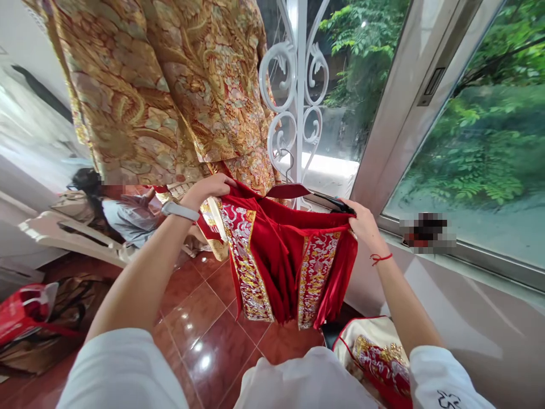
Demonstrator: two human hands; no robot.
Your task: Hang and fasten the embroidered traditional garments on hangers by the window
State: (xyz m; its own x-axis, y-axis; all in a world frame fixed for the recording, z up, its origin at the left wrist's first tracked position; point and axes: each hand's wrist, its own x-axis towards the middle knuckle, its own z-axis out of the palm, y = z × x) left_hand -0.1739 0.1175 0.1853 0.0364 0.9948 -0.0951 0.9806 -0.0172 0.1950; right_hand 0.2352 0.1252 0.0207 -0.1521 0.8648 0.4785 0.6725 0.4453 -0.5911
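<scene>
Beside the tall window, 2 bare hands are holding up a red satin garment (pixel 281 267) with 2 vertical panels of silver and gold embroidery, draped over a dark hanger (pixel 293 191) with a thin metal hook. The left hand (pixel 208 187), wearing a pale wristband (pixel 181 211), is curling its fingers over 1 shoulder of the garment. The right hand (pixel 361 222), with a red string (pixel 380 258) round the wrist, is clamping the hanger's black far end. The hands are well apart, spreading the piece out above the glossy red-brown floor tiles (pixel 204 335).

Judging by this, the dressing of the hanger is looking largely done: the cloth is sitting across both arms and falling in soft, heavy folds. The hook is standing free just in front of the white scrolled metal grille (pixel 298 85), caught on nothing as far as I can tell, so the hands alone are carrying the weight.

Just behind, a stiff gold brocade robe (pixel 170 85) with dense, dragon-like patterning is hanging. A cream and red embroidered cloth (pixel 374 352) is lying low at the right, and another person (pixel 123 213) is sitting at the left.
</scene>
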